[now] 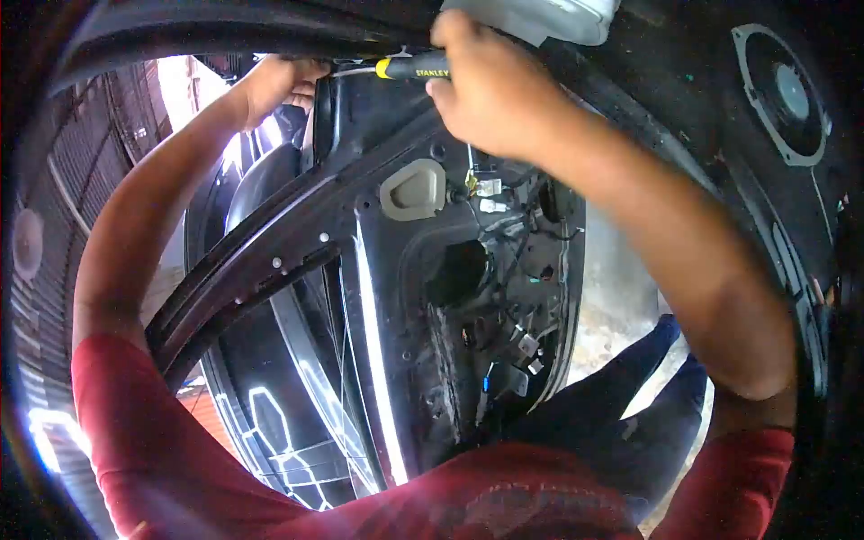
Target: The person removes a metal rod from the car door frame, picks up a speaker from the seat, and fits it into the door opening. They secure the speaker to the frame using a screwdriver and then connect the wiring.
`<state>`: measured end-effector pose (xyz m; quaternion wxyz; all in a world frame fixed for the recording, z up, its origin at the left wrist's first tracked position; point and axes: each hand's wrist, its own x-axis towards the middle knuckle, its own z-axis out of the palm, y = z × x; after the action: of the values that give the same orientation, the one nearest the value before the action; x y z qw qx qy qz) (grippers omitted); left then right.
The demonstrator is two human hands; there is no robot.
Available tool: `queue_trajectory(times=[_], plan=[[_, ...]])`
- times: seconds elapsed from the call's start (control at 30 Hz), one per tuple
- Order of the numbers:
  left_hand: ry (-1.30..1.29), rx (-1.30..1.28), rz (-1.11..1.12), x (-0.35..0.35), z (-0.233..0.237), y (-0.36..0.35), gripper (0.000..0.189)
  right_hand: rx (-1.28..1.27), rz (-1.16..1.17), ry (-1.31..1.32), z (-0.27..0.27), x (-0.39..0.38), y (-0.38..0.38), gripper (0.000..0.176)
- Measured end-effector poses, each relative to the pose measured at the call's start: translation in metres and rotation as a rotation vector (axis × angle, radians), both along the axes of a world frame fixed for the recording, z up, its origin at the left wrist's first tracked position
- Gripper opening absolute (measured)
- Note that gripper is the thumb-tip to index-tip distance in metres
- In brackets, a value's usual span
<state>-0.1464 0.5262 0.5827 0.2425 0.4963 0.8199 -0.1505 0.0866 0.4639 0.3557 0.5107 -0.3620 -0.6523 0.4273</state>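
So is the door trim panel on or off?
Off. The door shows bare metal, with wiring and connectors exposed; the right hand holds a screwdriver at its top edge.

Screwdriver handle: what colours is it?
The screwdriver handle is black with a yellow end; head view, in the right hand.

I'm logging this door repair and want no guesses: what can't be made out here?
Head view only.
- Screwdriver tip: lost in shadow against the door.
- Left hand fingers: curled behind the door's edge; what they grip is unclear.
- White part: cut off by the top edge.
- Wiring connectors: too small and blurred.
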Motion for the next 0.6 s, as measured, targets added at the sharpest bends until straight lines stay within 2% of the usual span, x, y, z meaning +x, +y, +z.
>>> queue_trajectory(times=[0.03,0.1,0.13,0.2,0.23,0.3,0.33,0.37,0.43,0.47,0.5,0.57,0.6], plan=[[0.001,0.001,0.004,0.004,0.001,0.000,0.034,0.201,-0.135,0.001,-0.006,-0.001,-0.009,0.036],[-0.086,0.014,0.080,0.003,0.003,0.001,0.033,0.423,-0.289,0.050,-0.007,-0.002,-0.006,0.026],[-0.085,0.017,0.087,0.003,0.004,0.004,0.033,0.425,-0.283,0.052,-0.007,-0.005,0.000,0.026],[0.016,-0.074,0.030,-0.005,0.006,0.011,0.034,-0.279,0.168,0.124,0.008,0.002,0.014,0.035],[0.021,-0.080,0.027,-0.003,0.007,0.005,0.034,-0.710,0.608,0.418,0.007,0.025,0.022,0.035],[0.001,0.026,0.028,0.001,0.000,0.003,0.035,-0.869,0.576,0.454,0.018,0.028,0.014,0.034],[0.031,0.014,-0.005,-0.001,0.000,0.003,0.036,-0.795,0.679,0.405,0.006,0.025,0.020,0.031],[0.033,0.006,-0.004,-0.007,0.000,0.002,0.036,-0.802,0.680,0.410,-0.004,0.012,0.009,0.031],[-0.020,0.005,0.006,-0.015,0.001,0.007,0.040,-0.003,-0.103,0.144,-0.021,-0.012,-0.007,0.029],[-0.023,0.003,0.007,-0.010,0.000,0.004,0.040,0.102,-0.152,0.088,-0.014,-0.001,-0.009,0.030],[-0.001,0.000,0.000,0.000,-0.001,0.000,0.040,0.103,-0.151,0.085,-0.013,0.000,-0.008,0.030],[0.024,0.004,-0.005,0.003,0.001,0.005,0.040,0.352,-0.273,-0.058,-0.006,0.001,-0.003,0.031],[0.039,-0.010,-0.033,-0.003,0.001,0.010,0.041,0.276,-0.268,-0.060,-0.002,0.001,-0.007,0.029]])
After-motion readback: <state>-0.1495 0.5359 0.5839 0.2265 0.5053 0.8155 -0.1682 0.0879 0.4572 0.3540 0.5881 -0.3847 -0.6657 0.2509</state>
